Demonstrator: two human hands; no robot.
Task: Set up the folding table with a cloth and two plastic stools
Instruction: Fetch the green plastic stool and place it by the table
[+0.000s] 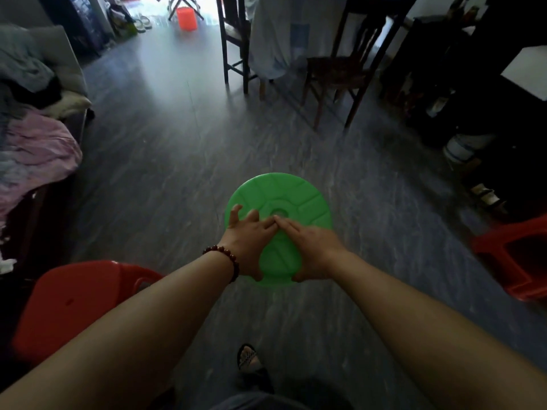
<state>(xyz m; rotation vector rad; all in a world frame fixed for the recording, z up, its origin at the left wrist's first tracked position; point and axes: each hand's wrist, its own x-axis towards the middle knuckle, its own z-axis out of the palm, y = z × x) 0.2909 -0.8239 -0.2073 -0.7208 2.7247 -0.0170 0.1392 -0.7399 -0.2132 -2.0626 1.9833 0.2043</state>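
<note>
Being held at its near rim by both hands, the green stool (278, 190) is seen as a flat round disc with a ribbed top and a small hub in the middle, over the grey floor (165, 161). Whether it is lifted or set down cannot be told. The left hand (248, 247) is laid on the disc's near left part, its fingers (236, 216) spread across the top and the thumb hooked under the rim, so the edge is gripped. The right hand (313, 250) is placed on the near right part, its fingers (288, 227) straight on top and the thumb tucked under the rim, gripping it too. The fingertips of both hands are touching just short of the hub. A dark red bead bracelet (228, 257) is worn on the left wrist.

Nearer than the green stool, a sandalled foot (250, 361) is seen on the floor. To the near left of it a red stool (74, 309) is placed; a second red stool (515, 255) is seen to its right, partly cut by the frame edge. Beyond the green stool, a dark wooden chair (340, 69) is stood well apart. Far beyond, an orange bucket (186, 18) is lit by daylight. Left of the green stool, piled clothes (35, 143) are heaped on a sofa or bed.
</note>
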